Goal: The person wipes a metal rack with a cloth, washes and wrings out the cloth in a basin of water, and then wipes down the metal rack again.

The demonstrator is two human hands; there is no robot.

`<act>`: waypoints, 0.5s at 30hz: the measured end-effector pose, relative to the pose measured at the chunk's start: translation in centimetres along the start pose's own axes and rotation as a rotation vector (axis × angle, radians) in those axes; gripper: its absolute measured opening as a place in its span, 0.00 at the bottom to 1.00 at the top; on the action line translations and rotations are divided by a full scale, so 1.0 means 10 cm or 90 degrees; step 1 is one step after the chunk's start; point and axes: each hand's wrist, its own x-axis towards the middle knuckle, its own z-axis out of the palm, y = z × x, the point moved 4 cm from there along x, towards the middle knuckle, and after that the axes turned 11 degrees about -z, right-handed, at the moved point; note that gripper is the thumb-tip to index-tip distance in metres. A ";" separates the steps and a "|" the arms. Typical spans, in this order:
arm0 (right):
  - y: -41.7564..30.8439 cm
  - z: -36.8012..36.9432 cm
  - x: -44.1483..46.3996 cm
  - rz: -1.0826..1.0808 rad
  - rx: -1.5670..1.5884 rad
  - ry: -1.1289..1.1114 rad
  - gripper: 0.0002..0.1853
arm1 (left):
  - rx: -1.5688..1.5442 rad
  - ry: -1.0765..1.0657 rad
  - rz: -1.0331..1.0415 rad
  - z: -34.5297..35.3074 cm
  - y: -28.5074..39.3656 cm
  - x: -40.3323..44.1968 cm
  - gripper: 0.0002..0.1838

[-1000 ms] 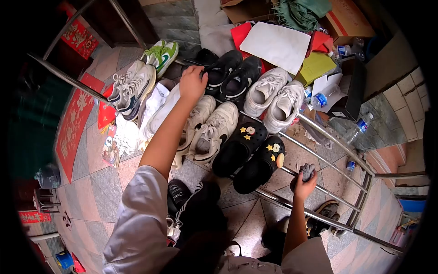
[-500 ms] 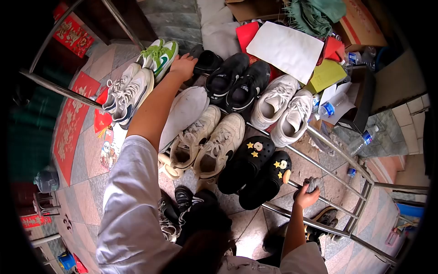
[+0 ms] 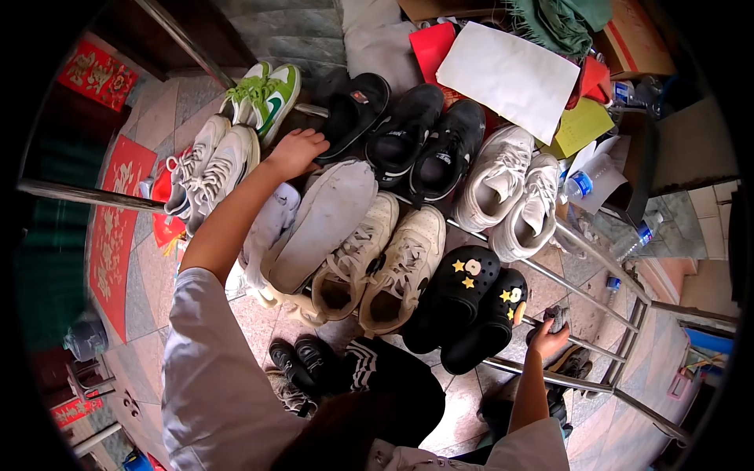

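My left hand (image 3: 298, 152) is closed at the near end of a black slipper (image 3: 357, 116), its fingertips partly hidden there. The slipper lies tilted over the rack's far rail, beside a pair of black sneakers (image 3: 416, 145). Just below my left hand is a white shoe (image 3: 326, 224) with its sole facing up. My right hand (image 3: 549, 339) is closed around a small grey crumpled cloth-like thing (image 3: 557, 317), near the rack's right part. Black clogs (image 3: 471, 302) with star charms sit to its left, and cream sneakers (image 3: 404, 267) stand farther left.
Green-and-white sneakers (image 3: 272, 98) and white sneakers (image 3: 224, 169) stand at the left. White shoes (image 3: 495, 180) sit right of the middle. A metal rack rail (image 3: 585, 345) runs to the right. Cardboard (image 3: 644, 39), paper (image 3: 506, 78) and bottles lie at the back.
My left hand has drawn back toward me, and the black slipper now shows larger and tilted. My right hand still holds the grey thing. The whole view has shifted slightly.
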 end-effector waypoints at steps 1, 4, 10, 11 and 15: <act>0.00 0.00 0.00 -0.003 -0.004 -0.005 0.25 | -0.019 -0.009 0.043 0.06 0.00 0.01 0.22; -0.03 0.00 0.02 -0.009 -0.020 -0.007 0.25 | -0.035 0.005 0.112 0.15 0.09 0.06 0.23; -0.03 0.00 0.05 -0.011 -0.074 -0.035 0.24 | -0.316 -0.043 0.016 0.02 -0.15 0.04 0.13; -0.03 0.00 0.05 -0.013 -0.073 -0.031 0.24 | -0.380 -0.075 -0.036 -0.01 -0.20 0.10 0.12; -0.01 0.02 0.04 -0.029 -0.078 -0.013 0.24 | -0.568 0.093 -0.212 0.11 -0.59 0.44 0.09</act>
